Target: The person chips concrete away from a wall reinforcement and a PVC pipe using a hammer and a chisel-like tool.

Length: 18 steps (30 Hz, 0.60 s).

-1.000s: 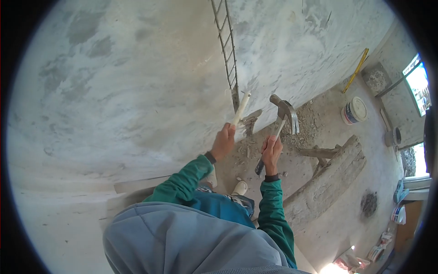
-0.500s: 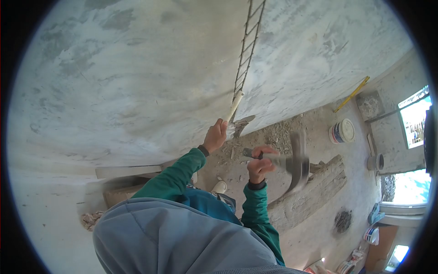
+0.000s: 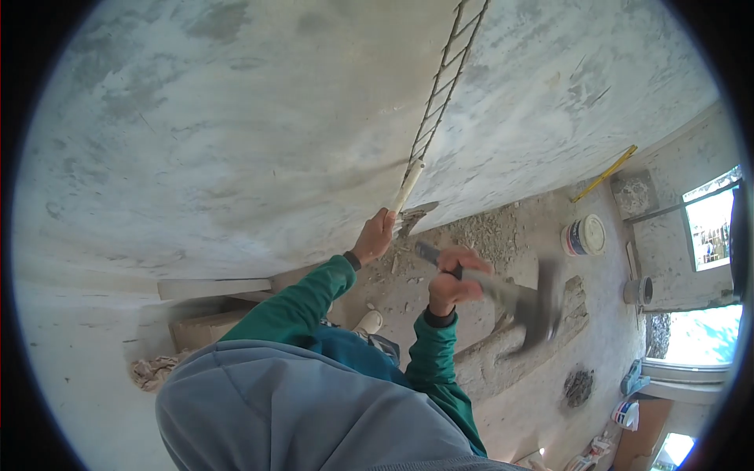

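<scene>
My left hand (image 3: 374, 237) is wrapped round a pale, cream-coloured pipe (image 3: 409, 187) that lies against the plastered wall (image 3: 298, 125). The pipe's far end reaches the lower end of a scored strip (image 3: 444, 86), two parallel cuts joined by slanting ones. Close to the pipe is a chipped-out hole (image 3: 415, 218) in the plaster. My right hand (image 3: 454, 281) grips the handle of a hammer (image 3: 542, 310), apart from the wall. Its head is smeared by motion, and the black handle end sticks out toward the wall.
Rubble (image 3: 487, 235) covers the floor along the wall's foot. A long cement-crusted board (image 3: 503, 353) lies beyond my right arm. Farther right stand a white bucket (image 3: 583, 235), a grey pail (image 3: 638, 291) and a yellow level-like bar (image 3: 605, 174). A cardboard box (image 3: 200, 330) sits at left.
The hammer head has swung right, farther from the wall and the pipe. My left hand keeps its hold on the pipe, nearly unmoved. The view has shifted slightly.
</scene>
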Available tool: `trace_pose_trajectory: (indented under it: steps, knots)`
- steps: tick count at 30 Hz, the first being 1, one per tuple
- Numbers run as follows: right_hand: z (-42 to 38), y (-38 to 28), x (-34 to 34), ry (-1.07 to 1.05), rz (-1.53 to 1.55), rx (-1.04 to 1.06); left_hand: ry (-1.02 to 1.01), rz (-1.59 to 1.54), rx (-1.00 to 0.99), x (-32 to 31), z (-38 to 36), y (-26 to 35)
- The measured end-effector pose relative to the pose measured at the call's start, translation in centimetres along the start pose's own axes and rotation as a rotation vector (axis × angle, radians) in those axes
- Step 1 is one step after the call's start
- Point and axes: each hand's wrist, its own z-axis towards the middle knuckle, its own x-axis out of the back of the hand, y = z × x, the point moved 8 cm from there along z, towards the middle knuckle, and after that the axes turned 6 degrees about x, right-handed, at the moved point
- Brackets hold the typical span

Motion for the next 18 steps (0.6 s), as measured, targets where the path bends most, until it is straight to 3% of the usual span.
trace_pose_trajectory:
  steps: [1, 2, 4, 5, 7, 8, 10, 11, 13, 14, 16, 17, 18]
  knots:
    - [0.4, -1.4, 0.2, 0.101, 0.193, 0.231, 0.006, 0.003, -0.003, 0.0, 0.4, -0.2]
    - [-1.1, 1.1, 1.4, 0.108, 0.192, 0.231, 0.036, -0.022, -0.042, -0.1, 0.5, -0.5]
    - [-7.0, 12.0, 3.9, -0.442, -0.902, -0.003, 0.054, -0.050, -0.091, -0.9, 0.4, -0.7]
    - [-8.0, 13.1, 6.2, -0.433, -0.909, 0.000, 0.044, -0.124, -0.045, -1.4, 0.7, -1.0]
    - [-9.4, 17.1, 9.5, -0.429, -0.809, -0.425, 0.034, -0.186, -0.025, -2.2, 1.3, 0.0]
    - [-7.5, 16.5, 8.5, -0.437, -0.793, -0.403, -0.011, -0.329, 0.053, -3.4, 1.5, 0.2]
    - [-5.3, 9.9, 7.8, -0.198, -0.407, -0.529, -0.076, -0.461, 0.183, -5.0, -0.7, -1.8]
    - [-3.6, 7.6, 6.6, -0.199, -0.407, -0.531, -0.024, -0.379, 0.142, -4.8, -0.4, -1.5]
    - [0.3, 1.9, 5.0, 0.016, -0.119, -0.262, 0.019, -0.291, 0.103, -4.6, -0.5, -1.7]
    - [1.3, 0.7, 4.3, 0.022, -0.120, -0.258, 0.026, -0.251, 0.059, -4.2, -0.2, -2.2]
    - [3.1, -2.9, 3.0, 0.030, 0.060, 0.056, 0.038, -0.210, 0.014, -3.8, 0.0, -2.4]
    - [1.8, -0.9, 5.0, 0.027, 0.066, 0.059, 0.055, -0.178, 0.026, -3.5, 0.1, -2.5]
    - [0.2, 2.8, 4.3, -0.105, -0.143, -0.042, 0.068, -0.143, 0.040, -3.3, 0.0, -2.7]
